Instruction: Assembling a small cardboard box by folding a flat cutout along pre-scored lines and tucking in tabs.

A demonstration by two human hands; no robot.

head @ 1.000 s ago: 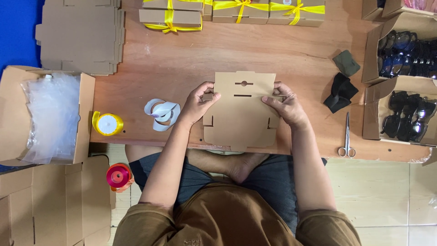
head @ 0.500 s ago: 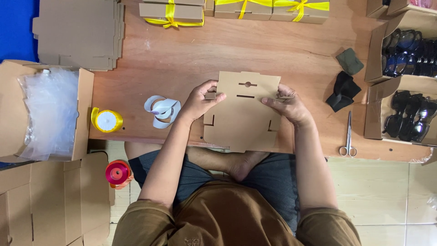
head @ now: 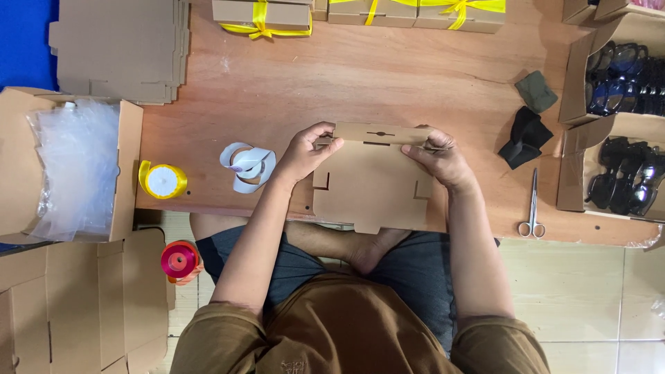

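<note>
a low wooden table [head: 388, 76] is filling most of the view, and a person is sitting cross-legged at its near edge. to the far left a big open carton [head: 128, 166] is holding a heap of clear plastic bags [head: 73, 163], and a stack of flat cardboard blanks [head: 118, 48] is lying at the table's top left corner. at the right edge two open cartons are showing rows of dark goggles [head: 627, 73]. along the far edge brown boxes tied with yellow ribbon [head: 260, 14] are standing in a row.

in the middle of the near edge a flat cardboard box blank [head: 370, 183] is lying on the table, its bottom tab hanging slightly over the edge and its top flap being folded up. the left hand [head: 305, 152] is pinching the top left corner of that flap, fingers curled around the cardboard. the right hand [head: 440, 159] is gripping the top right corner, thumb and fingers pressing on the fold.

just left of the left hand a loose coil of white ribbon [head: 248, 166] is resting, and further left a yellow ribbon spool [head: 163, 181] is lying. a red ribbon spool [head: 179, 260] is sitting on the floor below. to the right, black and green cloth pouches [head: 530, 128] are lying well apart from the blank, and scissors [head: 532, 208] are lying near the table's edge.
</note>
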